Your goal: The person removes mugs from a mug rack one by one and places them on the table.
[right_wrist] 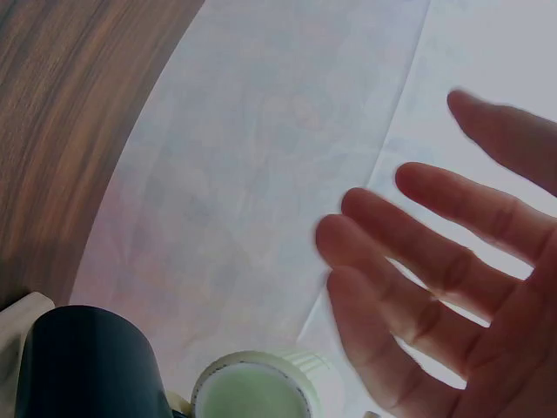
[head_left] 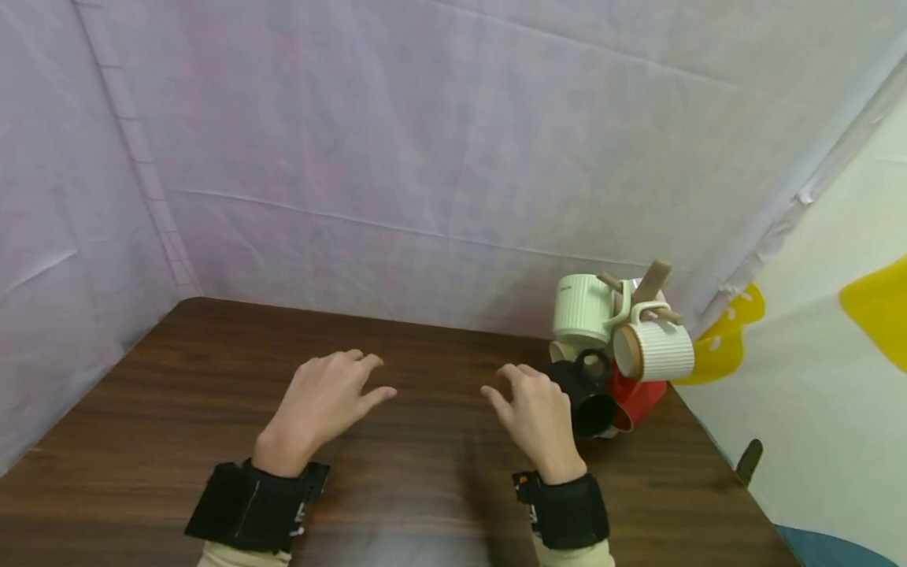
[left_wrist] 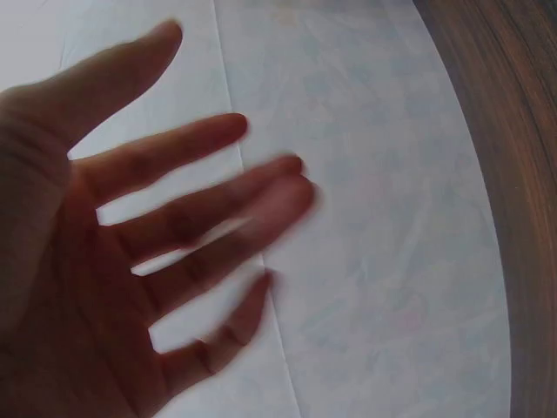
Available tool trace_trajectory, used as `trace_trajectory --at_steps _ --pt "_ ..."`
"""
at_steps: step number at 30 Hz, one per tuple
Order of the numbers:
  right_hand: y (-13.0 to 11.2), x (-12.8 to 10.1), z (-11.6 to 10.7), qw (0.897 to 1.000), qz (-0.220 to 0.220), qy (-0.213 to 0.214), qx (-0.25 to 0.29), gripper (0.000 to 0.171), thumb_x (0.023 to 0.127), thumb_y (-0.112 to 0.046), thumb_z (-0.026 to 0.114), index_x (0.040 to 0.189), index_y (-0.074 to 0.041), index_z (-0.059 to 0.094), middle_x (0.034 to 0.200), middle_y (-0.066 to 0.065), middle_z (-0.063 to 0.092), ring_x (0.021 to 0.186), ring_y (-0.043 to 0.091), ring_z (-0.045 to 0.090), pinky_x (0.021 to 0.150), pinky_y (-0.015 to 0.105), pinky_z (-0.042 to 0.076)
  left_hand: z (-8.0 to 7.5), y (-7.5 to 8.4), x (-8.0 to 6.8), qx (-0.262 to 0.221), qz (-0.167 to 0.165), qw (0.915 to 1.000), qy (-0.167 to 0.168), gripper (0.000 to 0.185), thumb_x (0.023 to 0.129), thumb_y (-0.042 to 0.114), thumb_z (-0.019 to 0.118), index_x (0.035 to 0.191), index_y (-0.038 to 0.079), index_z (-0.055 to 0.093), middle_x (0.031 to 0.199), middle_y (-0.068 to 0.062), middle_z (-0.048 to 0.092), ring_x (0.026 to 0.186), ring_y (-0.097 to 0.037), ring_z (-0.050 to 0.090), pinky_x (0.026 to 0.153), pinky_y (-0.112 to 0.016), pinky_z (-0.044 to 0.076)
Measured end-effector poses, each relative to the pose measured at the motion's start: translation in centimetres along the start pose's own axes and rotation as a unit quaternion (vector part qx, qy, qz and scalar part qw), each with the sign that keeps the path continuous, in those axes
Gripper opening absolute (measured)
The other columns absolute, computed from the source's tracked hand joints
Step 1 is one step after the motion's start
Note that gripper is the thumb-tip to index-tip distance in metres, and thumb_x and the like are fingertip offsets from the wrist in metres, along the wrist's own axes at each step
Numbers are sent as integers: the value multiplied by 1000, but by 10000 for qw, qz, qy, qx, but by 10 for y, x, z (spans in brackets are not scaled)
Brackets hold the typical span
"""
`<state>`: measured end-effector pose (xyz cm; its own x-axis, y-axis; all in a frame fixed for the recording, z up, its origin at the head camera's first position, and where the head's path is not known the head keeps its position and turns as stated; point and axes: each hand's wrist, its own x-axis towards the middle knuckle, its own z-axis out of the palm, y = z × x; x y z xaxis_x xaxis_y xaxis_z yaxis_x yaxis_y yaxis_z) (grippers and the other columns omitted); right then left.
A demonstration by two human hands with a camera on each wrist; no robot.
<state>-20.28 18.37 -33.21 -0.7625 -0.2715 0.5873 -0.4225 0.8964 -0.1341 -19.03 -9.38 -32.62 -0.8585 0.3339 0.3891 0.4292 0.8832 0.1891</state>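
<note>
Nothing is held at this moment. The left hand point(head_left: 322, 398) is spread palm down over the bare worktop point(head_left: 177, 378), fingers loosely extended and apart; in the left wrist view its fingers point(left_wrist: 200, 218) are seen open against the pale backdrop, slightly blurred. The right hand point(head_left: 534, 413) is likewise opened, fingers relaxed and separated, and is poised just beside the black mug point(head_left: 586, 394), which hangs low on the mug rack point(head_left: 652, 285) at the right rear of the worktop. Whether the fingertips touch the mug cannot be told. Three more mugs are carried by the rack: a green mug point(head_left: 583, 309) and a white mug point(head_left: 655, 350) above, a red mug point(head_left: 638, 398) below, close beside the black one.

The step is judged to be an approach, with no grasp yet made. For the black mug to be taken, the right hand would have to be closed round its body or handle, and the mug lifted clear of its peg without the neighbouring red mug being knocked.
</note>
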Motion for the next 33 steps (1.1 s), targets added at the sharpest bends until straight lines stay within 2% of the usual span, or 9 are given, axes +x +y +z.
trace_trajectory --at_steps 2,5,13,17,20,22,25,28,33 --pt "0 0 1 9996 -138 242 -44 19 82 -19 86 89 -7 74 78 6 68 51 20 57 42 32 43 1 1 0 -47 192 9992 353 30 91 33 77 110 10 74 89 -5 68 66 -14 60 56 -28 47" --pt "1 0 3 9993 -214 289 -70 17 80 -16 87 86 -8 73 75 4 66 49 16 54 41 29 40 2 1 1 -105 311 9976 602 19 89 29 79 97 13 73 76 2 62 57 -8 50 52 -25 41" --pt "-2 6 2 9996 -229 161 -94 17 80 -14 86 89 -7 73 78 5 68 54 21 60 42 34 44 2 2 3 -84 349 9958 844 17 87 26 82 91 12 73 75 1 62 55 -8 49 52 -24 40" --pt "-2 5 0 9997 -141 171 -78 16 81 -16 86 88 -7 74 78 5 68 53 21 59 43 34 44 -1 6 3 -97 328 9970 701 17 88 26 81 93 12 73 74 2 61 55 -7 48 52 -24 40" --pt "2 5 -2 9983 23 546 187 15 83 -14 84 90 -5 74 80 8 70 56 22 62 45 37 48 -7 13 1 -157 494 9967 629 17 89 26 80 94 12 73 75 3 60 54 -5 46 52 -22 39" --pt "9 6 -5 9922 240 1156 408 15 85 -12 83 92 -2 74 81 11 71 61 26 64 50 42 50 -12 20 -1 -253 773 9943 692 17 88 26 81 93 12 73 76 3 61 54 -4 47 52 -21 40" --pt "25 6 -11 9660 690 2392 700 15 86 -6 79 95 3 71 86 18 69 72 33 66 61 45 51 -19 32 -2 -395 1365 9855 929 17 87 25 82 90 12 72 79 2 64 55 -4 51 55 -23 44" --pt "43 5 -19 9253 1306 3444 903 19 87 -1 75 101 9 68 93 25 65 83 38 62 71 36 48 -22 45 -3 -362 1927 9743 1106 18 87 26 82 88 12 71 79 2 65 59 -7 55 57 -25 44" --pt "65 -3 -33 8604 2551 4215 1300 31 91 -5 72 114 12 60 104 21 57 94 28 54 80 21 38 -22 66 -5 -192 2515 9622 1028 19 89 30 80 88 13 71 79 2 65 65 -10 59 58 -24 40"
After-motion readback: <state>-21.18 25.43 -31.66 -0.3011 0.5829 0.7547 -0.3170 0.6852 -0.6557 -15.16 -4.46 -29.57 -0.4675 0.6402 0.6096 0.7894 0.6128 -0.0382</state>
